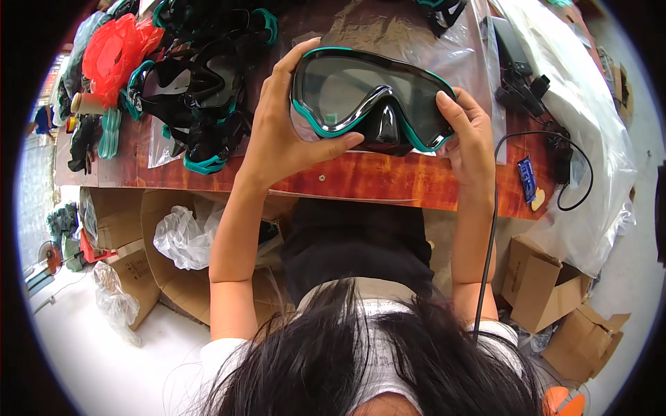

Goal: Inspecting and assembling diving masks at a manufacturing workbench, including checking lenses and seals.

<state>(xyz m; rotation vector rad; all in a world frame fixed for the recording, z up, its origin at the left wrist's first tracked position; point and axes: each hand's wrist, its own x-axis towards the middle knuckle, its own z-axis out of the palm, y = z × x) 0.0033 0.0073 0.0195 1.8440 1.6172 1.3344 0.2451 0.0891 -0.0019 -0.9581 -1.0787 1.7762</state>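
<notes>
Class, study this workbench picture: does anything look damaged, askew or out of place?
Nothing looks damaged. Both hands, left hand and right hand, hold a teal-rimmed diving mask level. Only the heap of masks lies jumbled.

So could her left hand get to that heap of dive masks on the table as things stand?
Probably yes, but not freely: the left hand is clasped on the teal-rimmed dive mask that the right hand also holds. The heap of masks lies just beside it, nothing between.
</notes>
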